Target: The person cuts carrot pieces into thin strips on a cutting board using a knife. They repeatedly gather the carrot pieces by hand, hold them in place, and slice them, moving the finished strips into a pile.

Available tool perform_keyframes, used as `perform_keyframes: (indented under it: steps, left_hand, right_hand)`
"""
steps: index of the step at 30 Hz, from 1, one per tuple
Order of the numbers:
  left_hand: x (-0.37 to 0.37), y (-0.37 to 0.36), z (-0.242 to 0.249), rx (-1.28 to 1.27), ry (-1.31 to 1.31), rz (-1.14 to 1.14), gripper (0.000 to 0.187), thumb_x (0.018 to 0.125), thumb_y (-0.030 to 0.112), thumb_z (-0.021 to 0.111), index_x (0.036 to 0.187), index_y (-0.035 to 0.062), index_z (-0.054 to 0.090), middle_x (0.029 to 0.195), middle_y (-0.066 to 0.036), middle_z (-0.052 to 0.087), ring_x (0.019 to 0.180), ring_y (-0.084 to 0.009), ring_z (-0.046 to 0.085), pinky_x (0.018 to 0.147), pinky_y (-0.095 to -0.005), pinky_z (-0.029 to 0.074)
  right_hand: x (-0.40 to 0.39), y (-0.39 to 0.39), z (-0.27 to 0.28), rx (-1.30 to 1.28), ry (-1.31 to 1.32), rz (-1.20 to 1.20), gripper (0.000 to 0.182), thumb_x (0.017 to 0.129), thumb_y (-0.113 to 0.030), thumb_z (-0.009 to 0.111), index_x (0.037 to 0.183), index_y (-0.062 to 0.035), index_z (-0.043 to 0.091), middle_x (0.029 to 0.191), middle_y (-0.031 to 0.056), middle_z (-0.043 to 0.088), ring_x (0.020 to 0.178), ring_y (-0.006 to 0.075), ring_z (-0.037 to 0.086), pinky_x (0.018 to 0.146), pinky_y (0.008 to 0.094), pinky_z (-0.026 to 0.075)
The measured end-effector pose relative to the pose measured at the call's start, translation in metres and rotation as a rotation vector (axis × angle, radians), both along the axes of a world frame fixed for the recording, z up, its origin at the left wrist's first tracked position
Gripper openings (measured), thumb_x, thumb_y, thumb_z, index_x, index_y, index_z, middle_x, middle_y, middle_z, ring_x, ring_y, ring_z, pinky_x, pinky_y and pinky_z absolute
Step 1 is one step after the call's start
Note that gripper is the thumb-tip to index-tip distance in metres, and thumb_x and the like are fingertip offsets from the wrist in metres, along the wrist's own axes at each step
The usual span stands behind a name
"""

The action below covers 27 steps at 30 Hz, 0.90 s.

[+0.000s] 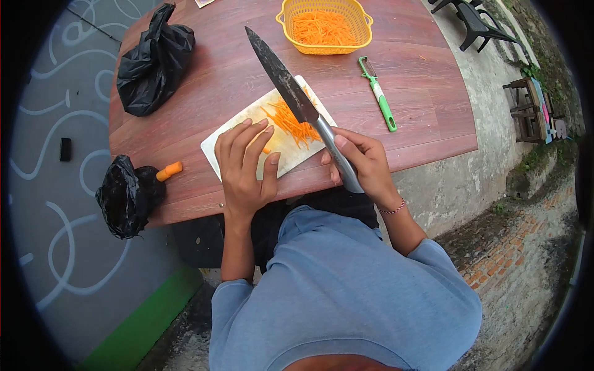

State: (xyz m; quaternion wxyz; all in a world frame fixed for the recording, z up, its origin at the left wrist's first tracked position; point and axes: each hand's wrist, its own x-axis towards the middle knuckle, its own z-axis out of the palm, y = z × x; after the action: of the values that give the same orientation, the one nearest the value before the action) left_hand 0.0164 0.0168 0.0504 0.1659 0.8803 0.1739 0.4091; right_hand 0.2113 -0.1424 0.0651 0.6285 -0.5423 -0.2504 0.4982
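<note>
My right hand (364, 162) grips a large kitchen knife (291, 86) by its silver handle, the dark, smeared blade pointing up and away to the left. Under the blade, thin carrot strips (289, 123) lie heaped on a white cutting board (218, 143). Over the board's left part, my left hand (246, 164) has its fingers spread. A small orange carrot piece (266, 149) shows beside those fingers, partly hidden by them.
A yellow basket (325, 49) of shredded carrot stands at the back. To the right lies a green-and-white peeler (380, 99). Black plastic bags sit at the back left (154, 65) and the table's left edge (127, 198), where a carrot stub (169, 171) lies.
</note>
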Motion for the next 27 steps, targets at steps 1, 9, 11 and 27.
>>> perform_keyframes:
  steps: [1, 9, 11, 27]
  left_hand:
    - [0.004, -0.004, 0.003, 0.008, 0.005, 0.003, 0.037, 0.1, 0.023, 0.071, 0.133, 0.0056, 0.071, 0.14, -0.013, 0.069, 0.134, -0.0366, 0.059, 0.114, -0.0533, 0.04]
    - [0.032, -0.009, -0.002, 0.095, 0.331, 0.147, 0.062, 0.105, 0.044, 0.063, 0.155, 0.0077, 0.059, 0.162, -0.007, 0.055, 0.155, -0.0355, 0.041, 0.123, -0.0709, 0.016]
    - [0.028, -0.007, 0.0, 0.108, 0.29, 0.155, 0.055, 0.103, 0.039, 0.068, 0.147, 0.0075, 0.064, 0.154, -0.008, 0.061, 0.151, -0.0343, 0.046, 0.123, -0.0672, 0.02]
    - [-0.02, -0.011, -0.036, -0.12, 0.221, 0.399, 0.033, 0.089, 0.028, 0.081, 0.115, 0.0089, 0.077, 0.12, -0.004, 0.072, 0.112, -0.0294, 0.06, 0.1, -0.0495, 0.039]
  right_hand:
    - [0.0, 0.001, 0.004, 0.007, 0.079, -0.003, 0.049, 0.115, -0.027, 0.054, 0.149, 0.0083, 0.057, 0.093, 0.0116, 0.073, 0.062, 0.0134, 0.067, 0.057, 0.0259, 0.055]
    - [0.003, -0.011, 0.019, 0.095, 0.111, -0.033, 0.049, 0.117, -0.028, 0.05, 0.148, 0.0097, 0.057, 0.089, 0.012, 0.072, 0.061, 0.0144, 0.067, 0.056, 0.0269, 0.055]
    - [0.004, -0.018, 0.018, 0.084, 0.103, -0.045, 0.049, 0.116, -0.025, 0.052, 0.151, 0.0089, 0.055, 0.089, 0.0121, 0.071, 0.062, 0.0147, 0.066, 0.057, 0.0269, 0.055]
    - [-0.021, -0.001, 0.002, -0.297, -0.409, 0.307, 0.057, 0.105, -0.014, 0.071, 0.159, -0.0061, 0.055, 0.087, 0.0019, 0.066, 0.064, 0.0061, 0.059, 0.06, 0.0276, 0.052]
